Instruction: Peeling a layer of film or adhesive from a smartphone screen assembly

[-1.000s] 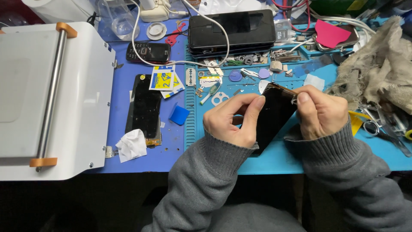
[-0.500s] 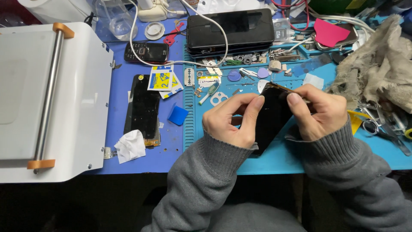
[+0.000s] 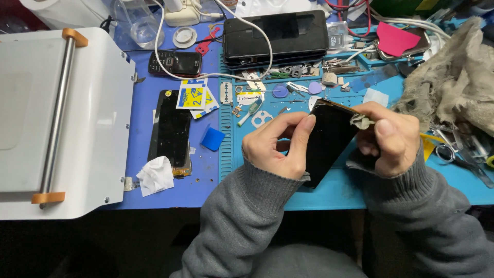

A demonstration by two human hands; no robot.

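A black phone screen panel (image 3: 329,141) is held tilted above the blue work mat (image 3: 329,193). My left hand (image 3: 278,146) grips the panel's left edge with thumb and fingers. My right hand (image 3: 388,136) pinches a small grey cloth wad (image 3: 362,121) against the panel's upper right corner. Grey sleeves cover both forearms.
A white machine with a metal roller bar (image 3: 56,118) fills the left. Another black screen panel (image 3: 172,131), a crumpled tissue (image 3: 154,175), a blue plastic card (image 3: 212,138), sticker sheets (image 3: 194,97), a small black phone (image 3: 175,63), a black box (image 3: 275,36), a rag (image 3: 453,82) and small tools lie around.
My right hand has slid the cloth wad up along the panel toward its upper right corner. The left hand keeps its grip on the panel.
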